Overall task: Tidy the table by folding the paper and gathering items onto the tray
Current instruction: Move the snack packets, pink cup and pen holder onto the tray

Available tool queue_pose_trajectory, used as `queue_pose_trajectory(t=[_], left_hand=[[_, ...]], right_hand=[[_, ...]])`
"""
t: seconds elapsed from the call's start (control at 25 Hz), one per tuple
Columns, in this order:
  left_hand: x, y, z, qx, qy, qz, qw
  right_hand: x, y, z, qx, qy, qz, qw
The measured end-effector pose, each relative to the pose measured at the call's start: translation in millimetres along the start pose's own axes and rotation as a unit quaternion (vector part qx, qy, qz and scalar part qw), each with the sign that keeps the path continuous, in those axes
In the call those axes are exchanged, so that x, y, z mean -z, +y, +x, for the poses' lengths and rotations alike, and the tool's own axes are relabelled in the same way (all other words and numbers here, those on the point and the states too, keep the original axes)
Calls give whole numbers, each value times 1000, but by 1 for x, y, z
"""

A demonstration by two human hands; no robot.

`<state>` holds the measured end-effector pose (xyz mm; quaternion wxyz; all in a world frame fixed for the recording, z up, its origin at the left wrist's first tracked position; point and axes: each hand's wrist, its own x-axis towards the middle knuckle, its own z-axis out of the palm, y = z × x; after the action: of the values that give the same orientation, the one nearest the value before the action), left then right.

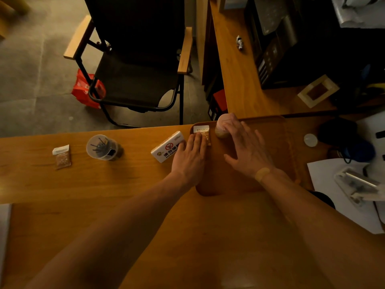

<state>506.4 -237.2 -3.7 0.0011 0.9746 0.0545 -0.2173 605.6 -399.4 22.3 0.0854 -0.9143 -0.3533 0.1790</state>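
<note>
I see brown tray (277, 142) at table's (83, 184) right. My left hand (188, 157) flat, fingers together, pressing small packet (203, 133) at tray's far-left corner; packet label unreadable. My right hand (245, 151) spread wide over tray, fingertips on round tan object (221, 127). White sign (166, 148) left of tray reads "NO SMOK…", touching left hand. Second packet (61, 156) and clear cup (102, 147) far left.
</note>
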Motion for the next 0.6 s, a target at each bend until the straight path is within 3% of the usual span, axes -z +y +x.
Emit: queue_pose_trajectory(t=[0.4, 0.52, 0.6], left_hand=[[-9, -5, -5, -7, 21, -29, 999], [-13, -3, -29, 14, 39, -89, 995], [-14, -3, -53, 40, 30, -126, 991]], right_hand=[[-3, -6, -10, -7, 32, -14, 999], [-12, -18, -38, -55, 81, 8, 995], [-23, -29, -63, -102, 43, 13, 994]])
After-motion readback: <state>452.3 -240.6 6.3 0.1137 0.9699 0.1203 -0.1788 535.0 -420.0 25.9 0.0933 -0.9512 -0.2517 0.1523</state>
